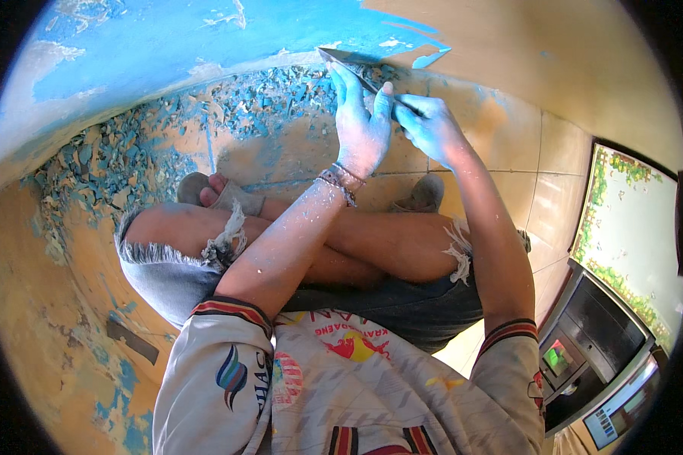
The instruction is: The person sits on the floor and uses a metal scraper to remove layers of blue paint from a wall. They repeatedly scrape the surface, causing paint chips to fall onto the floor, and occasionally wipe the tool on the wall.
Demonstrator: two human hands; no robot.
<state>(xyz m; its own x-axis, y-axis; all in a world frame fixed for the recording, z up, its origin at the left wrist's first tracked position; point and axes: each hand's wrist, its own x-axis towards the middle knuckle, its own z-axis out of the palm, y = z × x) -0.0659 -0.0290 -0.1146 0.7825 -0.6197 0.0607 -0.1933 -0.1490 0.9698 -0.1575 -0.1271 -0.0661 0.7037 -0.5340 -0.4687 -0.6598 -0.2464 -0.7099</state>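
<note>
A metal scraper (pixel 350 69) with a broad, pointed blade rests against the foot of the wall, where blue paint (pixel 250 37) meets a bare tan area. My right hand (pixel 432 128) is closed around its dark handle. My left hand (pixel 364 128) steadies the blade, with the fingers laid along it and the thumb close to the handle. Blue-white dust coats both hands. Paint flakes (pixel 267 94) lie thickly on the floor tiles below the blade and along the wall to the left.
My crossed legs and sandalled foot (pixel 219 190) are close behind the flakes. A flat dark strip (pixel 132 342) lies at the left by the patchy side wall (pixel 45 318). To the right stand a dark cabinet (pixel 595 335) and a white panel with a leafy border (pixel 626 239).
</note>
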